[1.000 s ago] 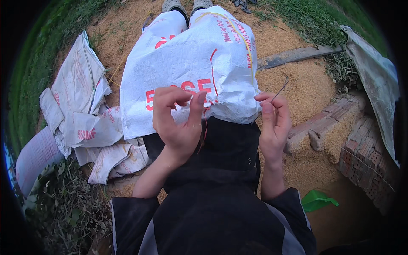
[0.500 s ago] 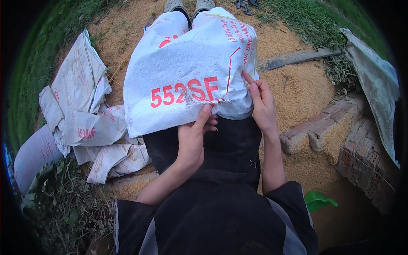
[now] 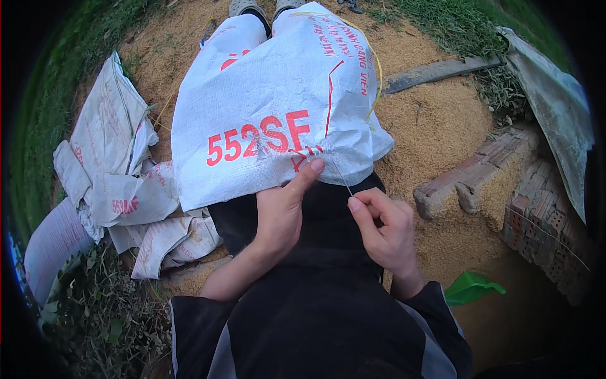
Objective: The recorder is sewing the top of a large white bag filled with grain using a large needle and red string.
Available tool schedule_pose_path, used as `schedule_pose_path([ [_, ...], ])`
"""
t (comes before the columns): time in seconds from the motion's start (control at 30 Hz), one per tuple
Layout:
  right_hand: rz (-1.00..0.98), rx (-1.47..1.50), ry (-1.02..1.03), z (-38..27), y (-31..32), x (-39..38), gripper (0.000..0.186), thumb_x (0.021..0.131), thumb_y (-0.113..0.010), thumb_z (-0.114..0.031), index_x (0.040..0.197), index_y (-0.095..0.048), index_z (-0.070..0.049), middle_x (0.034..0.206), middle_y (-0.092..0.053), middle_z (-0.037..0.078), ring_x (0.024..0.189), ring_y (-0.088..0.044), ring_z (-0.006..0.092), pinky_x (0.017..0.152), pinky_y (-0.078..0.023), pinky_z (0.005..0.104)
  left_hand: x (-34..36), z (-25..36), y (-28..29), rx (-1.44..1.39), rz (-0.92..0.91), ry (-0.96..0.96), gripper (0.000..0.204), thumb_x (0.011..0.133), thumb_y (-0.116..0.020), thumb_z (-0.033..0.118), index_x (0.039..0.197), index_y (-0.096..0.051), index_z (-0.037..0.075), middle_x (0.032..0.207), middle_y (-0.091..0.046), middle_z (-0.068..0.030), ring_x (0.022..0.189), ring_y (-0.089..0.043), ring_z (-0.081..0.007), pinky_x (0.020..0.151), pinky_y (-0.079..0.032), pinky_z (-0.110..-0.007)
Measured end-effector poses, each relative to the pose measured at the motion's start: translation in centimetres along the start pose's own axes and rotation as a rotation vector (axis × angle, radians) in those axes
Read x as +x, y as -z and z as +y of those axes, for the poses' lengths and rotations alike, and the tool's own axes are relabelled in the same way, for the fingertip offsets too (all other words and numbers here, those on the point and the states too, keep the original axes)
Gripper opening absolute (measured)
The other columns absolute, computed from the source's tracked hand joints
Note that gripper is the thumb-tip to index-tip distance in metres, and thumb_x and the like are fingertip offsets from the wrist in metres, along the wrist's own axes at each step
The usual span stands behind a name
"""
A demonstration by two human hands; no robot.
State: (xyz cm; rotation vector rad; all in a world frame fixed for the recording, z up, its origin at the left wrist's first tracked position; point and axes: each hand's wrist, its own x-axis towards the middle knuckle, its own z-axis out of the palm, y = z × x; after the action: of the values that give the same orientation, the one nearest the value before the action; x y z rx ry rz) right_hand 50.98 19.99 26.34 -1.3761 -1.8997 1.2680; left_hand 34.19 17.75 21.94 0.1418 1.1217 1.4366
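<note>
Sewing scene, seen from the head camera
Sack: white woven sack (image 3: 271,120) with red print, lying over the person's lap and legs, its near edge at the hands.
Left hand: left hand (image 3: 281,211) rests against the sack's near edge, thumb pressed on the gathered fabric, fingers curled under and clenched on it.
Right hand: right hand (image 3: 385,230) just beside the sack's edge, fingertips pinched on a thin needle (image 3: 341,177).
Needle: slants from the right fingertips up to the sack's edge beside the left thumb.
Thread: yellow thread (image 3: 377,76) runs along the sack's right side.
Ground: loose husk (image 3: 435,120) spread around the person.
Left side: empty sacks (image 3: 117,164) heaped on the ground.
Right side: bricks (image 3: 505,183) near the right hand; a green scrap (image 3: 470,287) below them.
</note>
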Motion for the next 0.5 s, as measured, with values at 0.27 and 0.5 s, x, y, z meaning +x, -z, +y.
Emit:
schedule_pose_path([
  [0.27, -0.014, 0.075, -0.101, -0.15, 0.03, 0.04, 0.011, 0.096, -0.064, -0.005, 0.087, -0.062, 0.002, 0.051, -0.049, 0.006, 0.041, -0.045, 0.0093, 0.043, -0.032, 0.0297, -0.28, -0.45, 0.51, 0.069, 0.030, -0.010, 0.038, 0.092, -0.072, 0.008, 0.127, -0.057, 0.002, 0.118, -0.065, -0.0072, 0.107, -0.064, -0.0157, 0.093, -0.051, -0.033],
  [0.5, 0.001, 0.147, -0.161, 0.24, -0.59, 0.12, 0.013, 0.097, -0.062, -0.007, 0.087, -0.062, 0.002, 0.049, -0.047, 0.003, 0.044, -0.040, 0.0040, 0.043, -0.028, 0.0281, -0.39, -0.66, 0.56, 0.086, 0.039, -0.023, 0.037, 0.093, -0.072, 0.009, 0.126, -0.058, 0.001, 0.117, -0.065, -0.0076, 0.107, -0.064, -0.0162, 0.092, -0.052, -0.033],
])
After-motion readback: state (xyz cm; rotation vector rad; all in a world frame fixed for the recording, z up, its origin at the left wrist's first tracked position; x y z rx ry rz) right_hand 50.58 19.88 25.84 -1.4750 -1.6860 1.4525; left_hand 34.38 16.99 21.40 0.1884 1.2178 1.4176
